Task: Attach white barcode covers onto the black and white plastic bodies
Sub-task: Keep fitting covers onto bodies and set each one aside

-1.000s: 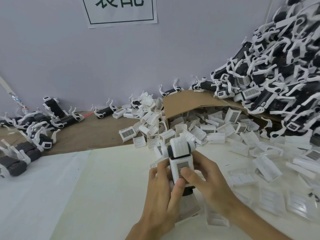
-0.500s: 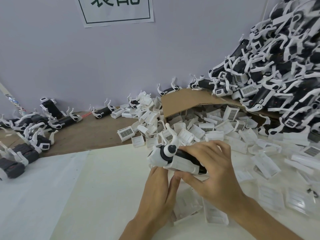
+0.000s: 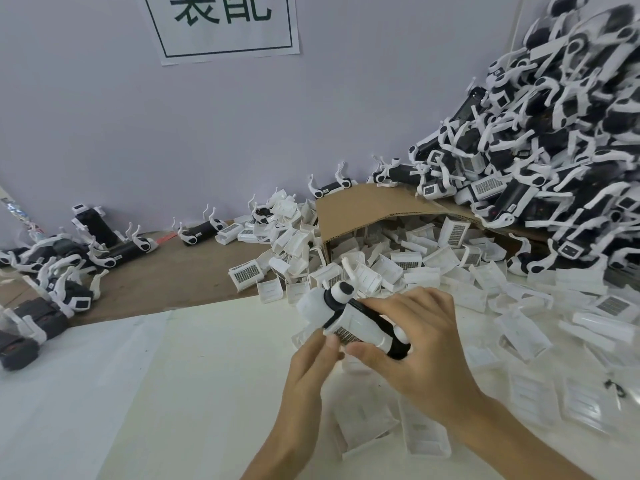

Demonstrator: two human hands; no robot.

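My right hand [image 3: 420, 344] grips a black and white plastic body [image 3: 349, 315] over the table's middle, lying sideways with its white round end to the left. A white barcode cover [image 3: 349, 332] sits on its underside, barcode facing me. My left hand [image 3: 306, 367] is below it, fingertips touching the cover's lower edge. Loose white barcode covers [image 3: 388, 268] spill from a cardboard box [image 3: 360, 209] behind my hands. A tall heap of black and white bodies [image 3: 540, 161] rises at the right.
More bodies [image 3: 59, 268] lie scattered at the left on the brown tabletop [image 3: 166, 275]. A white sheet [image 3: 138, 393] covers the near table. Clear covers [image 3: 585, 400] lie at the right front. A paper sign [image 3: 225, 22] hangs on the wall.
The body was upright between both hands with the barcode facing me. My right hand has since turned it sideways, and my left hand dropped below it to touch the cover.
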